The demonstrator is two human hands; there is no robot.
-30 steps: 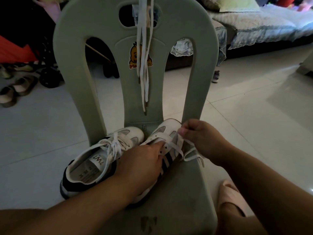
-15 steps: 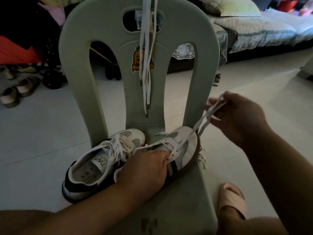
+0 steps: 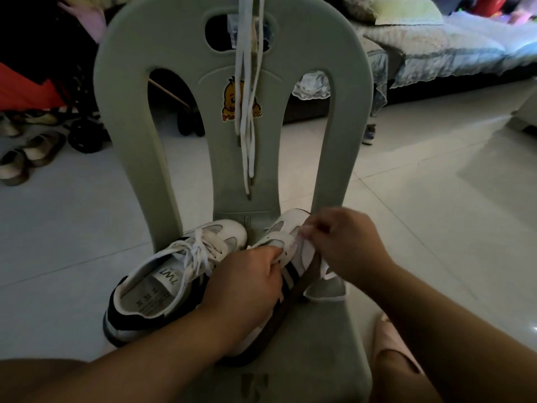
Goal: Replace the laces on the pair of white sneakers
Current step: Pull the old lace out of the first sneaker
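Observation:
Two white sneakers with dark stripes lie on the seat of a grey-green plastic chair (image 3: 328, 370). The left sneaker (image 3: 162, 283) is fully laced and tied. The right sneaker (image 3: 293, 251) is tipped onto its side. My left hand (image 3: 247, 283) grips it around the middle. My right hand (image 3: 345, 242) pinches its old white lace (image 3: 325, 271) at the eyelets near the toe, and a loose loop of that lace trails onto the seat. Several spare white laces (image 3: 247, 112) hang down over the chair's backrest.
The chair stands on a pale tiled floor (image 3: 436, 199). A pink slipper (image 3: 389, 338) on a foot is at the lower right. Sandals (image 3: 26, 158) and a stroller wheel (image 3: 84, 138) lie at the left. A sofa with cushions (image 3: 436, 50) runs along the back right.
My right hand had pulled a length of lace up and to the right, then came back down to the eyelets at the toe. The left hand kept holding the shoe.

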